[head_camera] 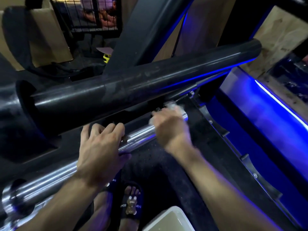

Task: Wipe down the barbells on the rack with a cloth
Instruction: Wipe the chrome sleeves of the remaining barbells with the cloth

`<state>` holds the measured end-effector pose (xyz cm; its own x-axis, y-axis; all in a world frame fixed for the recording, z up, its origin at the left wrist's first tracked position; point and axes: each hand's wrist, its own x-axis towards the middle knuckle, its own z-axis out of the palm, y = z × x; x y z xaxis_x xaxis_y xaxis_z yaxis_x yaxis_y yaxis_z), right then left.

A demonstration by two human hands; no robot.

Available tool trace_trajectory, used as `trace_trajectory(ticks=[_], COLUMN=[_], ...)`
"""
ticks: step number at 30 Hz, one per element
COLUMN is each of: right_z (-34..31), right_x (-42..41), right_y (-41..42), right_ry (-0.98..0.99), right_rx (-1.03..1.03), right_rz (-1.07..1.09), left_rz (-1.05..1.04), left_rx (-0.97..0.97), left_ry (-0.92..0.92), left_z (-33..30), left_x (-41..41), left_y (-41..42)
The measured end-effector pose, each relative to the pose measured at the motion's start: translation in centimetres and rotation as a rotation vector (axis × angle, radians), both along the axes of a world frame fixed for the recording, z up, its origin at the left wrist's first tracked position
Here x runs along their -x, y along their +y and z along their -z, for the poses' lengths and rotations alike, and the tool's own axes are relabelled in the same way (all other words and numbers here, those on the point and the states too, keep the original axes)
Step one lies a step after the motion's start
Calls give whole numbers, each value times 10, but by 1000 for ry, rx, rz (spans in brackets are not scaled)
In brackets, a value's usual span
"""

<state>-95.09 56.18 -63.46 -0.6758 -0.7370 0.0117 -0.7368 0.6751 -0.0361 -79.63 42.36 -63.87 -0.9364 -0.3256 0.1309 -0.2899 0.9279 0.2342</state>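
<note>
- Two barbell sleeves are visible: one thick matte-black cylindrical barbell sleeve [133, 84] above, one polished chrome steel barbell sleeve [138, 135] below it; both run diagonally.
- Two hands work on the chrome sleeve. The left hand [101, 147] grips it, fingers curled over the top, thumb underneath.
- The right hand [168, 125] holds one crumpled white cloth [171, 105] pressed against the sleeve near its outer end; this hand is motion-blurred.
- One white plastic tub [168, 220] stands on the floor, beside two feet in dark slides [131, 204].
</note>
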Motion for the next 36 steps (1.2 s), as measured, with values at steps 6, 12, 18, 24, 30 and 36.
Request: trace_trajectory(ticks=[6,12,18,24,30,36], right_z=[11,23,39,42,35,24], right_x=[-6,-28,-29,-87,-32,8], right_y=[28,20,37,5,39,43], right_ry=[27,1,-113,-252,-203,-185], right_rx=[264,440,507,522,668,755], right_rz=[-198,137,21,41,79,144], left_rz=[-11,-7,12,8,0,-50], left_rx=[33,18,10,-20,-71,-261], left_ry=[32,28,34,28,-1,-165], left_z=[3,4,4,3,2,-19], left_x=[-1,-3,-4,-3,-7,-37], left_y=[1,-4,-5,-4,-7,-30])
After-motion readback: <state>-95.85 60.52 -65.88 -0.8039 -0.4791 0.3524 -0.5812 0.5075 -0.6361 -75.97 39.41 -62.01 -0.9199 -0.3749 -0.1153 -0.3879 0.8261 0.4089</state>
